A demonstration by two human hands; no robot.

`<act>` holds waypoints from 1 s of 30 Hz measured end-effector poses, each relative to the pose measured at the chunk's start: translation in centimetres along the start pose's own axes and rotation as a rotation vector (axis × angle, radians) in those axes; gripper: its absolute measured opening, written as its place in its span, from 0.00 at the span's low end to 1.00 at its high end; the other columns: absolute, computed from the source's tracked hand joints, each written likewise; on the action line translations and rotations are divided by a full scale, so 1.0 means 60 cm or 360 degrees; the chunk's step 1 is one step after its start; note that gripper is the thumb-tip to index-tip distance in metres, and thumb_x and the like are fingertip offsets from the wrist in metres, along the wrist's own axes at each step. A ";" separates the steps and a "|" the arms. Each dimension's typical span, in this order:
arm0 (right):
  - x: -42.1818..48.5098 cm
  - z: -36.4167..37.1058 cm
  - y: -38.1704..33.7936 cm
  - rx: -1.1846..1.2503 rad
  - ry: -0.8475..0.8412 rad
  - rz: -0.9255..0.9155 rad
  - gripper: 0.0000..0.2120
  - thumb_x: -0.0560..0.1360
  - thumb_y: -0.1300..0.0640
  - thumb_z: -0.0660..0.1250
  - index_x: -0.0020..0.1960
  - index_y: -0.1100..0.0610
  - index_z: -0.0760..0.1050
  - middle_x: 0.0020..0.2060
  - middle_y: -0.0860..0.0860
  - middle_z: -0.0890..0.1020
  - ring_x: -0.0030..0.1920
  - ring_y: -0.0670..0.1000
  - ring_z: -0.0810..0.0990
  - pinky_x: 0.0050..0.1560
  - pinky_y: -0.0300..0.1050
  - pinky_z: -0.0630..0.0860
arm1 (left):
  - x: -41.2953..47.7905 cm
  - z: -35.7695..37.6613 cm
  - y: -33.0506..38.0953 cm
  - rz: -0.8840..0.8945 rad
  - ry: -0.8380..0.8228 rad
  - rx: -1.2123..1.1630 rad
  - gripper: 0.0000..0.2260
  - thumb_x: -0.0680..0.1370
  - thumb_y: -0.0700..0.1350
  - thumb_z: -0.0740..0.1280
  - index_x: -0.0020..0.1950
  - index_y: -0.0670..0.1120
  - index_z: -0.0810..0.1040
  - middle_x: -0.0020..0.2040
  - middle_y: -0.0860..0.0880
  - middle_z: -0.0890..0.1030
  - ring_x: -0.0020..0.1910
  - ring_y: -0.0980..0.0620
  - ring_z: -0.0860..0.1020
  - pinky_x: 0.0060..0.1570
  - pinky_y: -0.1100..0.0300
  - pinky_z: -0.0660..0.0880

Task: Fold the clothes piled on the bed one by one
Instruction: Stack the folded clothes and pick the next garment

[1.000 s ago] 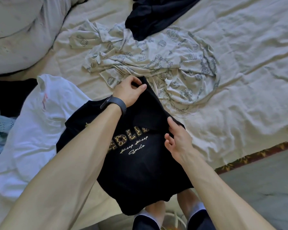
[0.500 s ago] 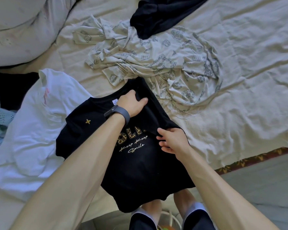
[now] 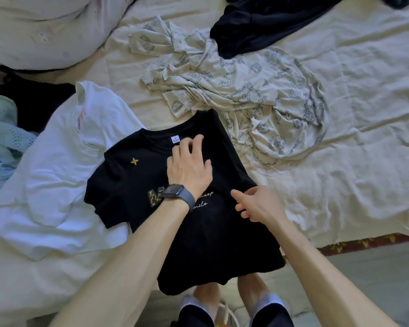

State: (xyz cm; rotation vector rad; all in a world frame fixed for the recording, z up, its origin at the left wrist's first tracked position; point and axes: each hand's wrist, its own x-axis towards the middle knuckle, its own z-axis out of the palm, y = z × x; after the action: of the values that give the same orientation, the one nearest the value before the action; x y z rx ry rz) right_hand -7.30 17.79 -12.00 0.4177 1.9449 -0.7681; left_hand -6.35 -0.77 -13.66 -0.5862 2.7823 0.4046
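- Black T-shirt lay front-up on the bed sheet, directly under the fingers of both hands, its right side folded in over the chest and its hem hanging off the bed edge toward the person's knees.
- The left hand rested palm-down on the chest of the shirt; its fingers were loosely bent and slightly spread, pressing the fabric rather than gripping it.
- Just beyond those fingertips sat the collar with its white neck label; to their left was a small yellow star.
- A dark watch ringed the left wrist, and the forearm ran straight back toward the camera.
- The right hand lay on the folded right edge, thumb stretched out, fingers relaxed and half-bent, pointing inward toward the left wrist.
- Left of the left hand, a white T-shirt lay partly under the black sleeve, with a pale blue lace garment farther out.
- Beyond both hands a crumpled patterned cream garment touched the black shirt's shoulder, and a dark navy garment lay past it.
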 end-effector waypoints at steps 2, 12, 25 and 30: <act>-0.004 0.000 -0.005 -0.0488 0.0372 -0.0302 0.16 0.78 0.42 0.62 0.41 0.52 0.80 0.33 0.47 0.84 0.36 0.49 0.82 0.41 0.48 0.80 | -0.037 0.018 0.011 0.0127 0.0136 0.0061 0.27 0.77 0.54 0.67 0.75 0.49 0.68 0.73 0.46 0.69 0.69 0.45 0.69 0.63 0.47 0.70; 0.143 -0.001 -0.052 -0.1821 0.0753 -0.1466 0.30 0.86 0.46 0.49 0.84 0.53 0.43 0.83 0.50 0.42 0.82 0.51 0.38 0.80 0.60 0.34 | -0.154 0.141 -0.022 0.0092 -0.0088 0.0199 0.32 0.82 0.61 0.51 0.83 0.52 0.47 0.83 0.49 0.44 0.81 0.48 0.45 0.77 0.39 0.46; 0.064 0.035 -0.011 -0.1894 0.0376 -0.1361 0.30 0.86 0.43 0.45 0.84 0.52 0.42 0.82 0.49 0.39 0.81 0.49 0.36 0.81 0.63 0.45 | -0.197 0.092 -0.055 -0.0131 -0.0135 0.0150 0.31 0.82 0.59 0.55 0.82 0.49 0.53 0.83 0.50 0.50 0.81 0.49 0.49 0.77 0.40 0.46; 0.036 0.036 -0.013 -0.1632 0.0498 -0.0871 0.34 0.85 0.40 0.42 0.84 0.58 0.43 0.82 0.51 0.38 0.81 0.50 0.33 0.80 0.62 0.38 | -0.220 0.038 -0.111 -0.0274 0.0138 -0.0018 0.31 0.77 0.52 0.68 0.78 0.47 0.66 0.80 0.47 0.62 0.79 0.46 0.59 0.75 0.39 0.56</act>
State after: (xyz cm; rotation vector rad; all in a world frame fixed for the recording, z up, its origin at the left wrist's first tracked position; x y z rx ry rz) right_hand -7.34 15.73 -14.34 -0.6722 2.4783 0.0695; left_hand 8.60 -1.28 -13.03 -0.8575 2.7829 0.3665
